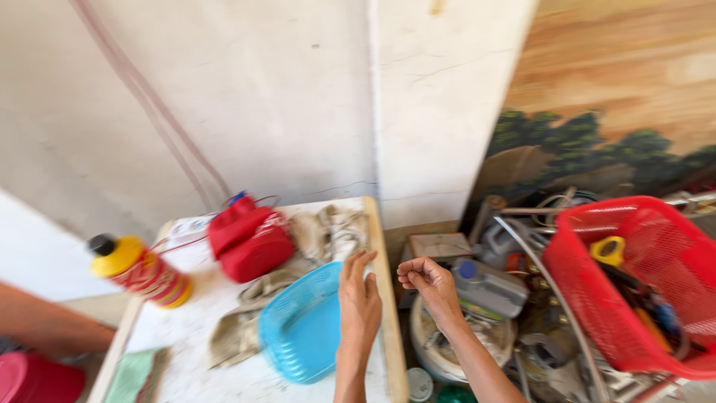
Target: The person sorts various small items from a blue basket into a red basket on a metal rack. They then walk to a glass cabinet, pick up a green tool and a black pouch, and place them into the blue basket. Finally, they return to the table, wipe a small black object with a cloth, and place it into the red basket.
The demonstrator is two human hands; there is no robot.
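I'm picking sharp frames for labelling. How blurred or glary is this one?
Head view: soft motion blur throughout, so the yellow-capped bottle and left hand over the blue plastic basket have smeared edges; bright, even daylight, no harsh glare; the red mesh basket stretches toward the edge.

Basin (pixel 302 328) on table (pixel 194 313), left of basket (pixel 634 283)

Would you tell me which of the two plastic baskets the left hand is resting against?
The left hand rests on the blue basket on the table; the red basket sits apart at right, holding tools.
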